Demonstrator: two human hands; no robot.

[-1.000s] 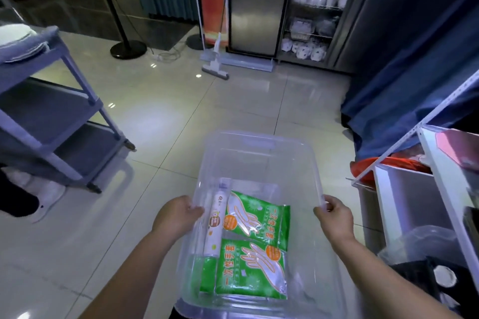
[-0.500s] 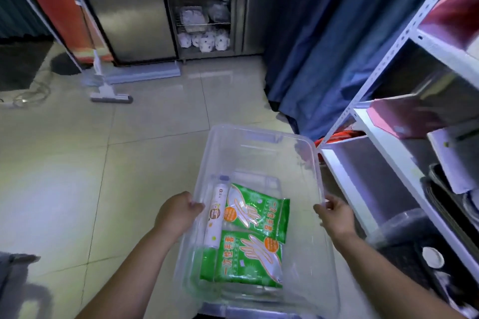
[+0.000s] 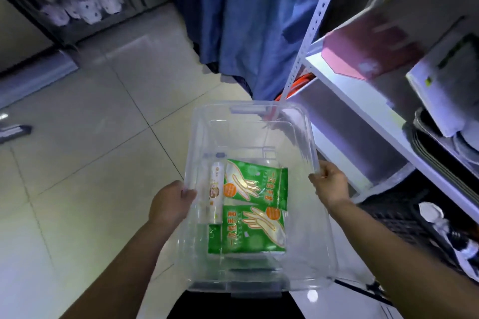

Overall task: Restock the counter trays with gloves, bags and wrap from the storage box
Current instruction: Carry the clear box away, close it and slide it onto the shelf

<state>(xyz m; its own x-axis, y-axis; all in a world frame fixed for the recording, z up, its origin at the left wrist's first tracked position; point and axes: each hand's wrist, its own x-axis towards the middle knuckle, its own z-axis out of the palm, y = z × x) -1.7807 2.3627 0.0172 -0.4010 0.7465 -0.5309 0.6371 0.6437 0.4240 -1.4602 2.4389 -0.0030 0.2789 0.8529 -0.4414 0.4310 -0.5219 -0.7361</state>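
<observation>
I hold a clear plastic storage box in front of me above the tiled floor. My left hand grips its left rim and my right hand grips its right rim. On the box's bottom lie two green packs of disposable gloves, one farther and one nearer. A white roll of wrap lies along their left side.
A white metal shelf rack stands close on the right, holding a pink box, white cartons and dark trays. A blue curtain hangs ahead. A steel cabinet with white rolls stands at far left. A black crate sits low right.
My view has swung right and the shelf rack has come closer. Both hands keep the same hold on the box; its contents have not shifted.
</observation>
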